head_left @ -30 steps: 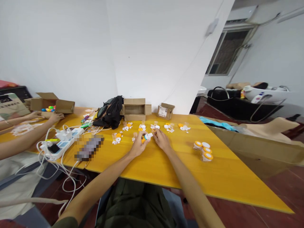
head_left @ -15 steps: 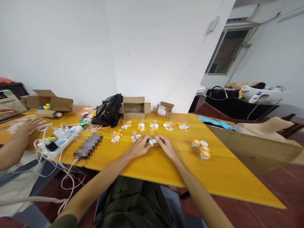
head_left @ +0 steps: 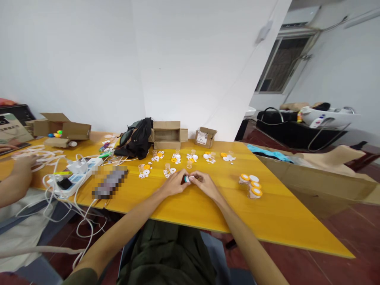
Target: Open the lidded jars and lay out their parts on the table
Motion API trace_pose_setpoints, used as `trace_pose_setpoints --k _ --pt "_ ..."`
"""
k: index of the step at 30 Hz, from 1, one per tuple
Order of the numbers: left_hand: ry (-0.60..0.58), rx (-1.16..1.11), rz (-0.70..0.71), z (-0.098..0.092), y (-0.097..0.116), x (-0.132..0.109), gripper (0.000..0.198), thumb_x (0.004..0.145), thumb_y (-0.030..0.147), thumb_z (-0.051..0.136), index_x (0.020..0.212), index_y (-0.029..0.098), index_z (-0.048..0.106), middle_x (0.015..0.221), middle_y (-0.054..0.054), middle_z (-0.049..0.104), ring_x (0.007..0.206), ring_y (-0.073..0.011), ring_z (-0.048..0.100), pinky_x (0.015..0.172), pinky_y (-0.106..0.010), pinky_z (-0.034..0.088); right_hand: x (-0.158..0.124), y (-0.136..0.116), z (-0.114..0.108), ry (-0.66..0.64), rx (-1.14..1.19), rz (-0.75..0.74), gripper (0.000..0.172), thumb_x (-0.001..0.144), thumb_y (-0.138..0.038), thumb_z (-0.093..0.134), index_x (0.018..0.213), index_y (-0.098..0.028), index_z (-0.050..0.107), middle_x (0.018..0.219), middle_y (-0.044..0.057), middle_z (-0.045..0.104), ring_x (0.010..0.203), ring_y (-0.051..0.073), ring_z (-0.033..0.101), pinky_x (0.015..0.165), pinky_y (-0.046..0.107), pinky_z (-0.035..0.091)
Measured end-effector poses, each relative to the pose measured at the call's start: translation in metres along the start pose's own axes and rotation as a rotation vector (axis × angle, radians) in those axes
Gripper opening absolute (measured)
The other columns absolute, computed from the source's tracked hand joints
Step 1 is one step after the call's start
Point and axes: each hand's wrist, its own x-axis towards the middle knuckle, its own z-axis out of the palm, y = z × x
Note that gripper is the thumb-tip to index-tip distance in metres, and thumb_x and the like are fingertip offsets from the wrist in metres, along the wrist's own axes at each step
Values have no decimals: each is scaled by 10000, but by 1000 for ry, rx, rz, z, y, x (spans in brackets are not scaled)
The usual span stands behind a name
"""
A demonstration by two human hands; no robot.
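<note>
My left hand [head_left: 176, 183] grips a small teal and white piece [head_left: 187, 179] between thumb and fingers, above the yellow table. On the other side of this piece, my right hand [head_left: 204, 183] has its fingers drawn together at the white side; what it pinches is too small to make out. Just behind my hands stands a clear cup [head_left: 189, 164]. Groups of white discs [head_left: 178, 156], orange rings [head_left: 146, 167] and clear cups lie in rows beyond. To the right stand several clear jars with orange and white lids [head_left: 255, 192].
A blurred phone [head_left: 110, 183] and a white power strip [head_left: 77, 177] with cables lie at the left. Beyond are a black bag [head_left: 135, 138] and cardboard boxes [head_left: 166, 136]. Another person's hand [head_left: 25, 164] is over white strips at the far left.
My right hand's fingers have closed in to the teal and white piece, and the white part with holes between my hands is now hidden. The other person's hand has moved left.
</note>
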Motion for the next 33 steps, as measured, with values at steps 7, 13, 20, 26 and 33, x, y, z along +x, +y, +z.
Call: trace_pose_setpoints --k 7,13,20,26,33 --pt "-5 47 10 0 0 1 156 845 234 624 996 256 590 982 -31 697 955 -234 651 855 -314 488 0 1 2 -31 54 8 248 752 -470 675 768 -222 673 766 9 702 736 186 641 737 317 527" --pt "-48 80 35 0 -1 1 128 865 209 590 985 248 570 937 -31 681 913 -229 643 843 -311 476 -1 3 5 -6 40 11 163 729 -382 652 736 -219 655 721 -3 696 677 169 623 674 291 513" --pt "-77 106 95 0 -4 2 66 899 237 558 964 249 549 948 -27 675 914 -223 627 840 -310 465 -1 6 5 3 60 34 106 695 -299 635 714 -206 682 720 3 720 674 170 644 682 296 529" --pt "-65 89 120 0 -6 2 53 902 235 562 955 239 562 873 -24 661 863 -221 610 817 -306 451 0 5 6 23 69 54 94 664 -285 647 689 -204 686 696 2 722 640 163 639 647 284 515" --pt "-60 109 114 -1 -4 2 85 900 244 564 980 239 593 830 -22 656 845 -228 607 822 -314 440 0 7 4 37 90 96 97 644 -287 668 675 -200 700 681 6 726 618 156 632 634 276 511"
